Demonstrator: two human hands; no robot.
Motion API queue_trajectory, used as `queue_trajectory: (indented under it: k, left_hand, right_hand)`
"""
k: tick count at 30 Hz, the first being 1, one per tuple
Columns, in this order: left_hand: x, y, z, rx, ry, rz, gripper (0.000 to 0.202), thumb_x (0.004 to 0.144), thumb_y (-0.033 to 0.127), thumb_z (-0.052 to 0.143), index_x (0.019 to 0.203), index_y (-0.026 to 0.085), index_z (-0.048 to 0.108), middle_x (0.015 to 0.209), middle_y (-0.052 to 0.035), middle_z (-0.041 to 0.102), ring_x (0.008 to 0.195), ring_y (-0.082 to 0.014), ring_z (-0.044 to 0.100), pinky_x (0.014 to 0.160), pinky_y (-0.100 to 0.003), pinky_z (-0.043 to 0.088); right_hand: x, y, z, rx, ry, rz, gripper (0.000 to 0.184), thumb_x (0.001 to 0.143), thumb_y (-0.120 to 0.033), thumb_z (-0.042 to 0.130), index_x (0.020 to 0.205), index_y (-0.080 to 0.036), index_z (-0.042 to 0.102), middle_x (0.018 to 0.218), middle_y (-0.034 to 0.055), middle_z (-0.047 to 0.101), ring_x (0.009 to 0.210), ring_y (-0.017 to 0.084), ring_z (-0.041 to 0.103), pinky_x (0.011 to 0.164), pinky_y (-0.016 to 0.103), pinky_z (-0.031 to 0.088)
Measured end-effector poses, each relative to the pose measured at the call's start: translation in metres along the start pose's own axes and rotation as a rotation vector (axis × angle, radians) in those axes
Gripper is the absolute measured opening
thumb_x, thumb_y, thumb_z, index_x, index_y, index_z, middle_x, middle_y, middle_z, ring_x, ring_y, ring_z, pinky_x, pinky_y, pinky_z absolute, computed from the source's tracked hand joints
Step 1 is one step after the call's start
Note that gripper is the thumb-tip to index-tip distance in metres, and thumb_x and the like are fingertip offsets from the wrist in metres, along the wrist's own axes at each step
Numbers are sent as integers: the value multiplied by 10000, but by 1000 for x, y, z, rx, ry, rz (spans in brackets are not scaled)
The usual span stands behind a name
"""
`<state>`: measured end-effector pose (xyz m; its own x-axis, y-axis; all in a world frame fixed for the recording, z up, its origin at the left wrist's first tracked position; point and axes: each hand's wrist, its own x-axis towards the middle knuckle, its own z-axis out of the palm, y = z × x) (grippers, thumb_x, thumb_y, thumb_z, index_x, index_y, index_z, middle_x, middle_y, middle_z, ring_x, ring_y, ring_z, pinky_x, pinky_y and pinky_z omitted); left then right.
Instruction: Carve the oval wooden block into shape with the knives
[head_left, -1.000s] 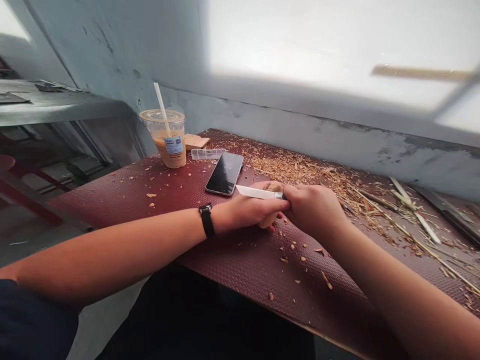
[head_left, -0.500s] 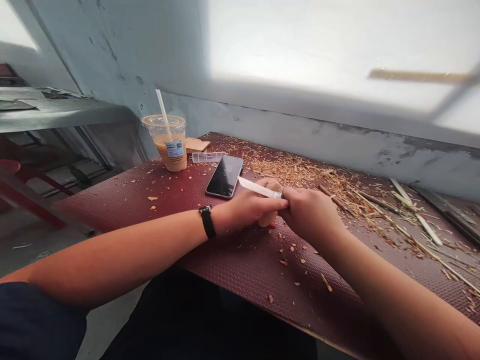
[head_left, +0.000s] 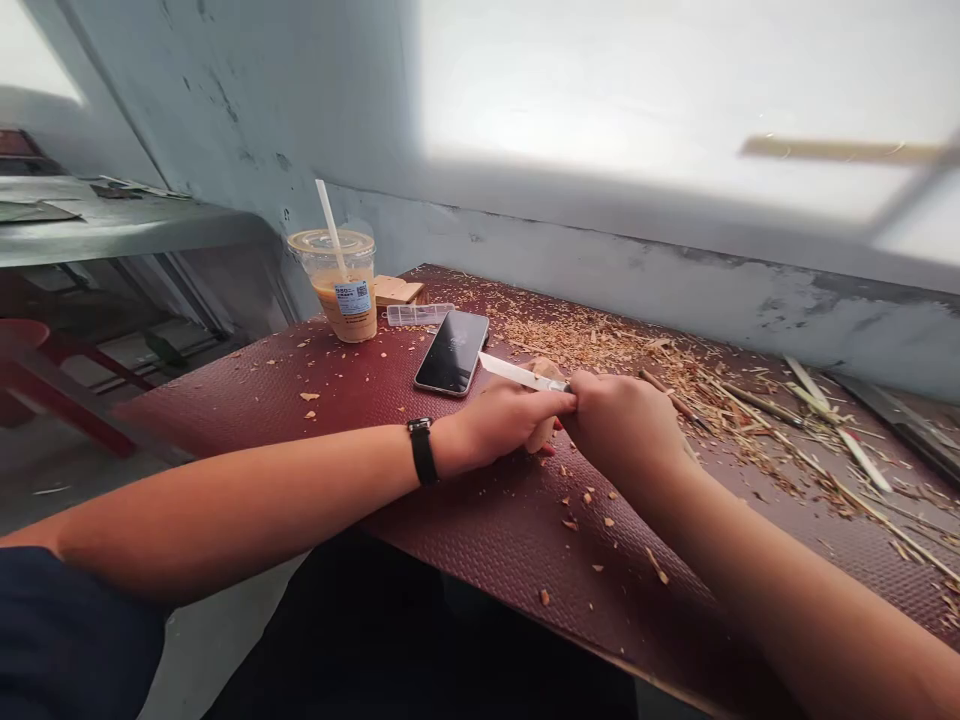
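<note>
My left hand (head_left: 504,420) is closed round a small light-brown piece of wood (head_left: 544,370), held against the dark red table (head_left: 420,500). A black watch sits on that wrist. My right hand (head_left: 626,425) is closed on the handle of a knife (head_left: 517,374); its pale blade points left across the top of the wood, toward the phone. The two hands touch each other at the thumbs. Most of the wood is hidden inside my left fingers.
A black phone (head_left: 452,352) lies just beyond the blade. Behind it stand an iced drink cup with a straw (head_left: 341,282), a clear plastic case (head_left: 417,314) and a wooden block (head_left: 396,290). Wood shavings and thin sticks (head_left: 757,410) litter the right side.
The blade has tilted slightly and slid a little along the wood; both hands stay in nearly the same spot. The view has shifted a bit.
</note>
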<state>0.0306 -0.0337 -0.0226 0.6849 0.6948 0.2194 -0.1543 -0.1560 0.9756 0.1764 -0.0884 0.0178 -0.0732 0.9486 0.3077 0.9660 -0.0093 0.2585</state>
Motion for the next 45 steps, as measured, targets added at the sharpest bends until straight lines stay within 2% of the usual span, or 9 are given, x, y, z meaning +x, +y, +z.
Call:
queue_trajectory:
  k: [6,13,20,24,30,34,38,42,45]
  left_hand:
    - [0,4,-2,10,19,-17,310,886,435,674,750,191,538,584,36,530,529,-116,517,505,-262,512]
    - [-4,23,-5,119,-238,0,289,923,394,657,771,205,500,501,77,462,438,-91,434,512,-273,494]
    - [-2,7,5,76,71,-60,219,928,393,623,877,203,528,628,45,535,461,-104,492,471,-275,506]
    - [3,1,9,12,168,-76,260,962,448,575,941,193,530,766,-8,593,544,-113,554,471,-257,498]
    - [1,12,-8,17,-51,-42,235,921,397,653,906,170,594,654,14,554,539,-112,514,525,-265,484]
    - [-3,23,-14,251,-190,92,207,968,359,570,869,177,586,597,38,491,500,-100,432,481,-254,380]
    - [-3,22,-8,302,-110,123,218,977,367,558,852,188,555,716,16,550,585,-103,488,534,-246,424]
    - [1,11,-3,341,96,115,306,977,453,567,820,193,531,732,11,567,611,-110,528,540,-242,448]
    - [5,3,-3,372,203,82,383,970,542,564,831,185,555,705,5,572,567,-110,502,489,-250,410]
  right_hand:
    - [-4,-2,-1,12,-18,26,222,936,-224,493,901,-164,704,838,116,758,757,259,734,575,297,371]
    - [-3,18,-1,11,-6,-187,230,926,-315,531,973,-181,711,840,86,754,782,280,732,628,342,415]
    - [2,6,5,12,-11,-21,219,927,-221,485,901,-173,697,802,101,739,728,254,718,568,310,357]
    - [4,5,3,21,-8,36,289,986,-286,452,883,-164,692,782,123,730,690,235,701,537,300,308]
    - [2,11,4,84,-13,-161,320,1014,-374,437,908,-219,696,851,33,754,754,186,699,616,297,344]
    - [4,17,6,66,-2,-207,274,951,-377,501,929,-202,711,854,51,760,755,211,693,621,311,330]
    - [5,18,4,29,23,-154,285,931,-363,498,909,-191,724,827,79,753,739,226,688,598,315,303]
    - [4,10,0,13,49,-40,310,954,-316,454,881,-187,725,788,103,738,704,226,686,568,310,275]
    - [4,5,-2,21,27,65,415,1011,-413,408,889,-186,733,776,126,733,658,234,679,533,303,246]
